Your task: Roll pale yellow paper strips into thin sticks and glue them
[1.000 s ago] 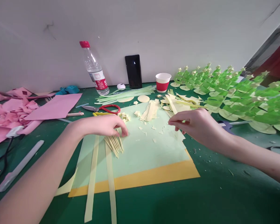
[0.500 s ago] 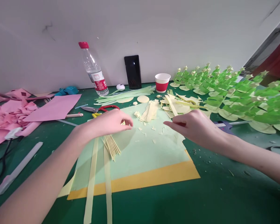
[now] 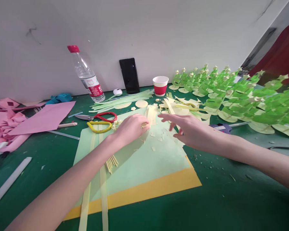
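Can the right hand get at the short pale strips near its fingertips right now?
Probably yes: the right hand is open close beside the pale strips, with nothing visible between them; only the left hand crowds their near end.

A red-capped plastic bottle (image 3: 88,84) is seen in the upper left of the frame. At upper centre, a black phone (image 3: 129,75) is propped against the wall (image 3: 144,32); to its right, a red-and-white cup (image 3: 160,89) is placed. A pink sheet (image 3: 43,118) is laid at left, just below a blue object (image 3: 59,98).
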`<state>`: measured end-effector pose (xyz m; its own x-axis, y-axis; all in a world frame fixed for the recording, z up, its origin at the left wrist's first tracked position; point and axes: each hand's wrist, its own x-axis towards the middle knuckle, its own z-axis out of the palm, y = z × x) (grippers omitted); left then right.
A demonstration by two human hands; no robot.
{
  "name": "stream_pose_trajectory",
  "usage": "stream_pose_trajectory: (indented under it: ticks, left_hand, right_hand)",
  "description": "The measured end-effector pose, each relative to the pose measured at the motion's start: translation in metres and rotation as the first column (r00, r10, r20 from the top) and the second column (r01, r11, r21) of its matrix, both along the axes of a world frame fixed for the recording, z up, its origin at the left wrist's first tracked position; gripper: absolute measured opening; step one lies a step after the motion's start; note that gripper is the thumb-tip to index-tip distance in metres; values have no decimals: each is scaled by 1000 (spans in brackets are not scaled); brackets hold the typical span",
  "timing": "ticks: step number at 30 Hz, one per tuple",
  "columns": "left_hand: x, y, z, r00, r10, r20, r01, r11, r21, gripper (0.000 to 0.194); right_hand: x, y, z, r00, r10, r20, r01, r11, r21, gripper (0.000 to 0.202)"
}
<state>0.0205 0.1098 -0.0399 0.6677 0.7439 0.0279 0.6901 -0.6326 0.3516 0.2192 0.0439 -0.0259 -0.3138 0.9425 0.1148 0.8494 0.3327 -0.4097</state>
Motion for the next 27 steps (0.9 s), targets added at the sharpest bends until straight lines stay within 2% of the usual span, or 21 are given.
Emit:
stream_pose_trajectory:
  ticks: [1, 3, 5, 6, 8, 10, 12, 14, 17, 20, 24, 26, 27]
  left_hand:
    - [1, 0, -2, 999, 24, 22, -24, 1000, -5, 28]
    - [3, 0, -5, 993, 91, 71, -89, 996, -27, 29]
    - [4, -1, -4, 979, 154, 134, -148, 988, -54, 27]
    - [5, -3, -2, 967, 187, 172, -177, 982, -70, 23]
    - [5, -7, 6, 934, 246, 260, -223, 968, -118, 17]
    - [6, -13, 17, 891, 285, 352, -227, 954, -197, 18]
    - [6, -20, 27, 852, 301, 429, -177, 936, -306, 19]
    - [7, -26, 35, 808, 316, 497, -114, 912, -394, 17]
    - [9, -31, 38, 747, 344, 569, -30, 873, -487, 15]
    - [9, -32, 38, 697, 380, 609, 7, 845, -535, 18]
    - [3, -26, 37, 587, 454, 670, -67, 852, -519, 19]
    - [-1, -23, 36, 534, 487, 691, -121, 853, -507, 12]
    - [-2, -23, 35, 531, 498, 685, -133, 848, -513, 8]
  right_hand:
    - [0, 0, 1, 1000, 7, -9, -7, 1000, -7, 52]
    - [1, 1, 2, 1000, 17, -21, -17, 999, -29, 17]
    - [2, 2, 2, 999, 16, -33, -18, 999, -40, 35]
    - [3, 2, 2, 999, 14, -43, -15, 999, -34, 36]
    - [4, 3, 2, 997, 9, -71, -9, 1000, 5, 12]
    - [6, 3, 1, 994, 16, -105, -10, 998, 64, 48]
    - [6, 3, 2, 989, 48, -142, -32, 993, 110, 62]
    - [7, 3, 4, 979, 89, -183, -68, 990, 123, 57]
    - [6, 1, 8, 960, 126, -248, -107, 991, 86, 38]
    - [6, -2, 12, 945, 126, -301, -118, 992, 43, 39]
    - [9, -3, 17, 939, 99, -330, -96, 995, 25, 31]
    - [11, -4, 19, 940, 82, -331, -74, 997, 39, 31]
    - [12, -4, 19, 942, 78, -327, -65, 997, 52, 32]
